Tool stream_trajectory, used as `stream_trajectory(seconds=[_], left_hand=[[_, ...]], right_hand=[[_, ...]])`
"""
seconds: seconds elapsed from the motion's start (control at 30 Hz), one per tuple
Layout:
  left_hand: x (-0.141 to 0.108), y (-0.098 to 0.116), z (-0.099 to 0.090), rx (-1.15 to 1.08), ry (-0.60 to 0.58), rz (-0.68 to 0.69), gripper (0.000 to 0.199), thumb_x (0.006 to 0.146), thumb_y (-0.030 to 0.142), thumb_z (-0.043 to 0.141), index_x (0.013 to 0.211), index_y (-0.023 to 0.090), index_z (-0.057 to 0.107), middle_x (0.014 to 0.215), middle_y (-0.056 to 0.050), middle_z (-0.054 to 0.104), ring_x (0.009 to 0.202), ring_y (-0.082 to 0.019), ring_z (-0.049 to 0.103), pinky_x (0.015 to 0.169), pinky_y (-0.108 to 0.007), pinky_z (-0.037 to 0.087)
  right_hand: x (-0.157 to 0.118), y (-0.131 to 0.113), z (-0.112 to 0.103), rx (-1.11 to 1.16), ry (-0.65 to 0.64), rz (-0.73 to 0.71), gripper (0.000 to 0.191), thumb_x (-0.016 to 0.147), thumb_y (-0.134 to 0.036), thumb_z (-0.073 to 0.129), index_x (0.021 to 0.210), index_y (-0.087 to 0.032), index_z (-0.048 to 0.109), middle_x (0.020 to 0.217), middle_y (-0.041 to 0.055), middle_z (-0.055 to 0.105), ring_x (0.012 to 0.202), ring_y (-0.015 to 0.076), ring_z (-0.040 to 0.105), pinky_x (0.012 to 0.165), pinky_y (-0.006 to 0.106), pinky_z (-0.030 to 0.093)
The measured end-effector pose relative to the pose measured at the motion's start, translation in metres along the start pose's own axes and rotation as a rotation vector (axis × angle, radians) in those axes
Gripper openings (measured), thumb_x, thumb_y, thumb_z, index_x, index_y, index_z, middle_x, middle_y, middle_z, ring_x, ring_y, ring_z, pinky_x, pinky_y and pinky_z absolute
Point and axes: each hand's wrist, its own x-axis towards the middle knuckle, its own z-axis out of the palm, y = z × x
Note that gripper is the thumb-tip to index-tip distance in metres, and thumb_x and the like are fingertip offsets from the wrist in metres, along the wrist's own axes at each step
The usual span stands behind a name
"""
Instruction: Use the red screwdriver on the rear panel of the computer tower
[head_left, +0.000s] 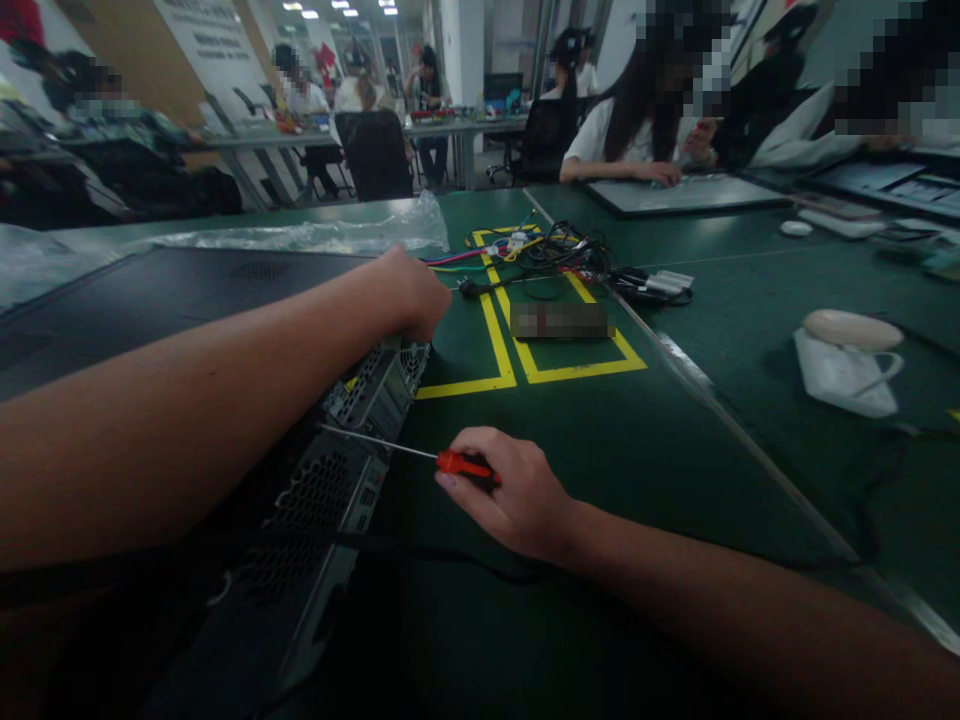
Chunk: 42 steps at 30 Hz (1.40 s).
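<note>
A black desktop computer case [300, 490] lies on its side to my left, its rear panel with vent mesh and ports turned toward the right. My right hand [514, 490] grips a screwdriver [459, 463] by its red and black handle. The thin metal shaft runs left, and its tip is at the rear panel near the case's upper edge. My left hand [416, 295] reaches across the top and is curled over the far rear corner of the case. Its fingertips are hidden, and the left forearm covers part of the case.
Cables [559, 250] and a black plug lie beyond the case, by yellow tape markings [502, 350] on the green table. A lidded white cup [847, 365] stands at right. Clear plastic wrap [375, 230] lies behind the case. Across the table, a person sits at a flat panel [682, 195].
</note>
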Motion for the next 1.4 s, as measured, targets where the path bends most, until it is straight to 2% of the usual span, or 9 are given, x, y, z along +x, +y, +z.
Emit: stream_trajectory(seconds=[0.23,0.53,0.73,1.0,1.2,1.4], left_hand=[[-0.0001,-0.0007,0.0002,0.029,-0.007,0.021,0.047,0.078,0.026,0.059,0.122,0.018,0.072,0.120,-0.016,0.070,0.112,-0.034,0.060,0.093,-0.050,0.044],[0.0011,-0.0011,0.0016,0.000,0.016,0.015,0.043,0.077,0.028,0.061,0.118,0.022,0.074,0.116,-0.014,0.072,0.110,-0.032,0.060,0.097,-0.051,0.042],[0.0032,-0.0021,0.0032,-0.131,0.053,-0.010,0.037,0.073,0.024,0.069,0.108,0.020,0.078,0.118,-0.015,0.073,0.115,-0.036,0.061,0.101,-0.054,0.041],[0.0023,-0.0008,0.0019,0.030,0.026,0.033,0.044,0.079,0.028,0.060,0.120,0.020,0.073,0.121,-0.017,0.072,0.113,-0.036,0.061,0.097,-0.054,0.045],[0.0009,-0.0002,0.0014,-0.070,0.038,0.009,0.039,0.074,0.022,0.066,0.111,0.021,0.077,0.117,-0.015,0.073,0.114,-0.036,0.062,0.101,-0.054,0.041],[0.0022,-0.0008,0.0024,-0.015,0.031,0.025,0.041,0.076,0.024,0.063,0.115,0.021,0.076,0.117,-0.016,0.073,0.111,-0.036,0.063,0.098,-0.054,0.043]], right_hand=[[0.0012,-0.0018,-0.0012,0.005,-0.006,0.014,0.015,0.097,-0.030,0.062,0.106,-0.018,0.058,0.090,0.0037,0.067,0.070,0.0135,0.060,0.068,0.026,0.051],[0.0019,-0.0031,-0.0019,0.010,-0.009,0.017,0.017,0.096,-0.030,0.061,0.106,-0.017,0.058,0.088,0.0038,0.067,0.070,0.0141,0.060,0.067,0.027,0.050],[0.0016,-0.0036,-0.0020,0.010,-0.006,0.013,0.019,0.097,-0.032,0.059,0.107,-0.016,0.059,0.088,0.0045,0.067,0.069,0.0145,0.060,0.066,0.027,0.050],[0.0035,-0.0056,-0.0037,0.010,-0.043,0.008,0.018,0.100,-0.029,0.052,0.106,-0.015,0.061,0.086,0.0051,0.067,0.069,0.0149,0.060,0.067,0.027,0.051],[0.0008,-0.0028,-0.0005,0.021,0.033,0.003,0.026,0.094,-0.033,0.064,0.113,-0.017,0.056,0.089,0.0045,0.067,0.069,0.0147,0.061,0.063,0.026,0.051],[0.0003,-0.0023,0.0000,0.042,-0.001,0.013,0.015,0.094,-0.026,0.065,0.103,-0.017,0.057,0.082,0.0011,0.064,0.058,0.0107,0.053,0.055,0.023,0.045]])
